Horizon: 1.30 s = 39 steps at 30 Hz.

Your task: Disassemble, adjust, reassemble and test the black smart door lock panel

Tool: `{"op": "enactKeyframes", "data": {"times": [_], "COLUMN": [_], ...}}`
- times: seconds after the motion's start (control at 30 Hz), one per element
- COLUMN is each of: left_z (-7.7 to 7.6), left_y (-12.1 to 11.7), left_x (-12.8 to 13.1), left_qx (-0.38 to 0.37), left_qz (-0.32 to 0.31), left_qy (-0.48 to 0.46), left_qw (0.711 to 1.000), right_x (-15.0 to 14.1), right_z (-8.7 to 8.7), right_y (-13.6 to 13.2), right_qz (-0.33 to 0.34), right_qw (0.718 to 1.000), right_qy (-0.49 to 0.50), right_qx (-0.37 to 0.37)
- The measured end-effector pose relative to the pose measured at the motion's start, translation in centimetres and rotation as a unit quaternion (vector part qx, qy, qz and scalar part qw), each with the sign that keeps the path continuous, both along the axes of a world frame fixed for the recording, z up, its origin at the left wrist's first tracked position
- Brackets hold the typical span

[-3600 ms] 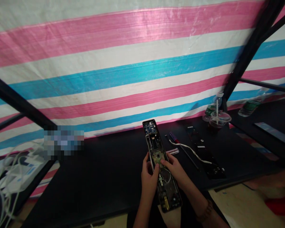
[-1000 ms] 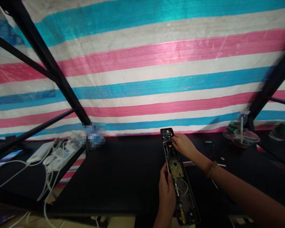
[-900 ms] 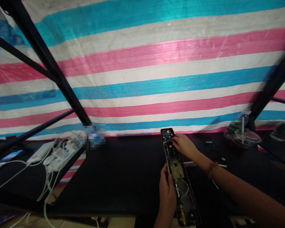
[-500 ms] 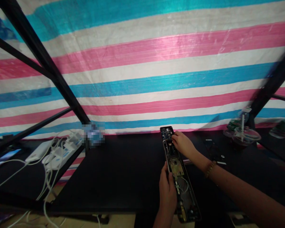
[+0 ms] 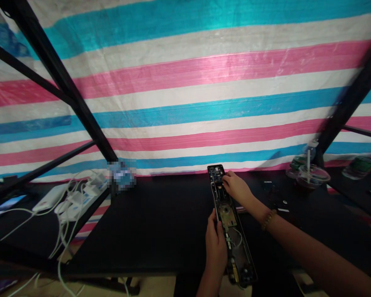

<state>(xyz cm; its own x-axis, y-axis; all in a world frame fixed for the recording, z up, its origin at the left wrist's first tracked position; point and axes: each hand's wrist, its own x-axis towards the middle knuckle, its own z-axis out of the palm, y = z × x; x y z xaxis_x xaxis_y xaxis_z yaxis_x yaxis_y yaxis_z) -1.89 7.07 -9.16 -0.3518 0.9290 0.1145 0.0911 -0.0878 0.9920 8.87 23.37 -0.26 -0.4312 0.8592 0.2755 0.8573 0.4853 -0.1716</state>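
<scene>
A long, narrow black housing [image 5: 239,243], which looks like an electronic door lock with its inside exposed, slants across the table's front edge. Its far end carries a circuit board [image 5: 217,172]; thin wires, a metal plate [image 5: 227,215] and a brass-coloured part [image 5: 235,272] lie along the inside. My left hand [image 5: 215,245] is closed around the housing's left edge, thumb on the rim. Over the lower right of the board, my right hand [image 5: 235,185] has its fingertips pinched together. Whatever sits between those fingertips is hidden.
White cables and a power strip [image 5: 80,204] lie at the left, beside a white power bank [image 5: 51,197]. A clear cup with a straw [image 5: 312,177] and plastic bottles stand at the back right. Small dark parts [image 5: 276,198] lie right of the housing. Black frame posts rise on both sides.
The view has shifted slightly, so the housing and both hands appear a little further left. My hands keep the same grip, with the right fingertips still at the board.
</scene>
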Motion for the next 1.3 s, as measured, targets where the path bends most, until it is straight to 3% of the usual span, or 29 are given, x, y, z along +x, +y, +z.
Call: {"op": "enactKeyframes", "data": {"times": [0.17,0.3,0.53,0.63,0.7,0.77,0.83,0.9,1.0,1.07,1.17,1.23,1.3], "left_z": [0.2,0.4,0.4,1.7,3.3,5.1,6.5,7.4,8.1,8.6,9.8,10.7,11.4], "left_y": [0.0,-0.1,0.0,-0.6,-1.3,-2.1,-2.7,-3.0,-3.1,-3.2,-3.4,-3.6,-3.8], "left_x": [0.0,0.0,-0.1,0.1,0.5,1.1,1.7,2.0,1.9,1.3,0.0,-1.0,-1.8], "left_qx": [-0.006,-0.006,-0.005,0.026,0.051,0.053,0.012,-0.056,-0.110,-0.099,-0.051,-0.016,0.009], "left_qz": [-0.005,-0.003,0.008,0.067,0.090,0.045,-0.029,-0.100,-0.168,-0.172,-0.146,-0.144,-0.146], "left_qy": [0.015,0.005,0.018,0.068,0.092,0.075,0.003,-0.103,-0.272,-0.353,-0.415,-0.444,-0.467], "left_qw": [1.000,1.000,1.000,0.995,0.990,0.995,1.000,0.988,0.941,0.914,0.896,0.884,0.872], "right_x": [-0.1,1.0,4.8,5.7,5.6,4.9,4.4,4.6,7.6,11.1,16.6,19.0,20.3], "right_z": [-0.1,-0.7,-3.1,-3.1,-2.5,-1.4,-0.5,-0.2,-1.9,-4.5,-9.3,-12.2,-14.3], "right_y": [0.1,-0.7,-4.7,-6.3,-7.5,-8.9,-10.5,-12.0,-13.5,-13.8,-14.1,-14.5,-15.1], "right_qz": [-0.012,-0.016,-0.002,0.006,0.019,0.046,0.070,0.075,0.019,-0.084,-0.202,-0.213,-0.179], "right_qw": [0.999,0.992,0.953,0.914,0.867,0.820,0.799,0.816,0.882,0.924,0.941,0.949,0.959], "right_qy": [0.029,0.122,0.225,0.321,0.409,0.476,0.500,0.485,0.419,0.361,0.263,0.221,0.209], "right_qx": [-0.010,-0.042,-0.201,-0.247,-0.283,-0.315,-0.327,-0.306,-0.216,-0.095,0.073,0.072,0.062]}}
